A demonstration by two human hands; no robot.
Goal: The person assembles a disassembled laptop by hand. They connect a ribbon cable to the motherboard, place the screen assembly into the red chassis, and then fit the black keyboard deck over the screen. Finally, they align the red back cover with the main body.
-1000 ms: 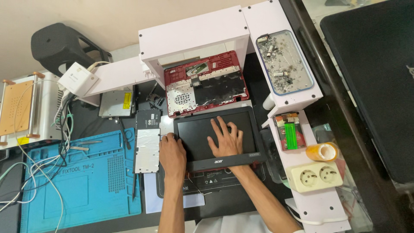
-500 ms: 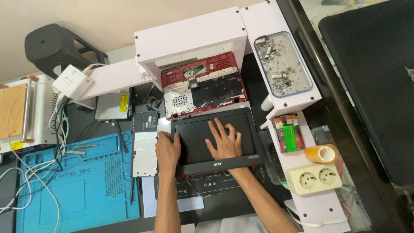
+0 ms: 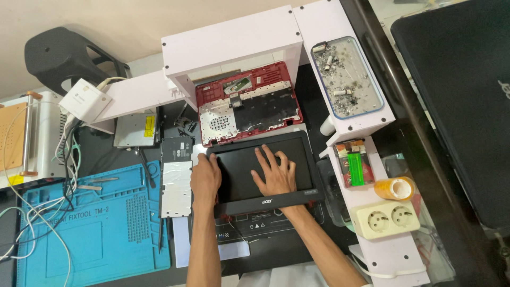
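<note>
A black laptop screen panel (image 3: 297, 159) lies flat on the dark desk in front of me. My right hand (image 3: 274, 172) rests palm down on the middle of the screen, fingers spread. My left hand (image 3: 204, 178) grips the panel's left edge with curled fingers. Just behind the panel sits an opened red laptop base (image 3: 247, 102) with its inner frame showing.
A blue work mat (image 3: 79, 228) and a silver flat component (image 3: 176, 180) lie to the left. A white shelf (image 3: 234, 40) spans the back, with a tray of screws (image 3: 348, 74). A power socket (image 3: 385, 219), tape roll (image 3: 394, 187) and cables (image 3: 32, 212) lie around.
My left hand has shifted up along the panel's left edge. My right hand stays flat on the screen. The view has drifted slightly.
</note>
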